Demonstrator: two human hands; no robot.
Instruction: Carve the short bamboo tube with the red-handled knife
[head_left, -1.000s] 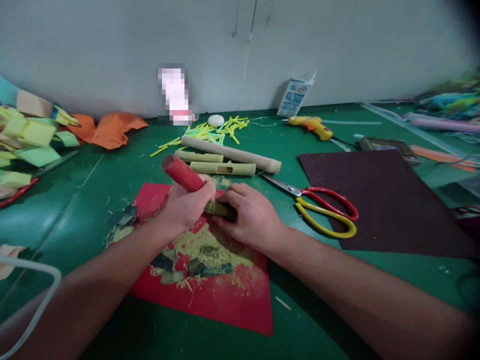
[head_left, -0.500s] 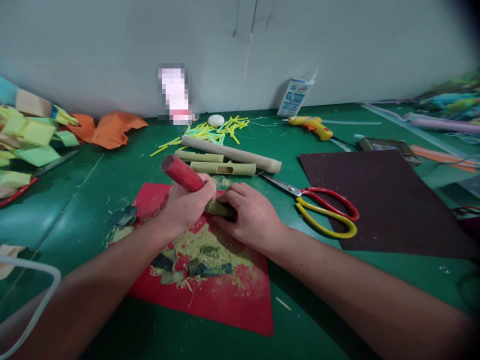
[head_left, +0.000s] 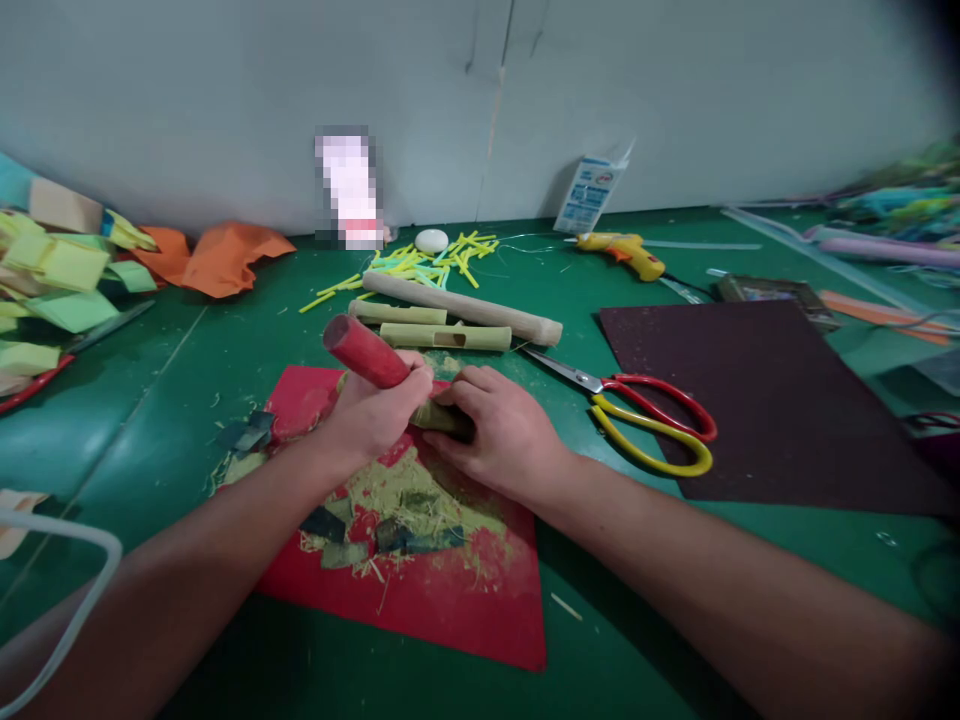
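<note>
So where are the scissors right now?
In the head view, the scissors lie right of the right hand, handles partly over the dark sheet.

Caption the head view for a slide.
Left hand grips a red handle; right hand steadies a bamboo piece over a shavings-strewn red mat.

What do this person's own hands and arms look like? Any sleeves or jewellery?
The left hand and right hand are both ungloved, with no rings or watch to be seen. The left forearm and right forearm show no sleeves. A thin white loop crosses the left forearm; whether it is worn, I cannot tell.
</note>
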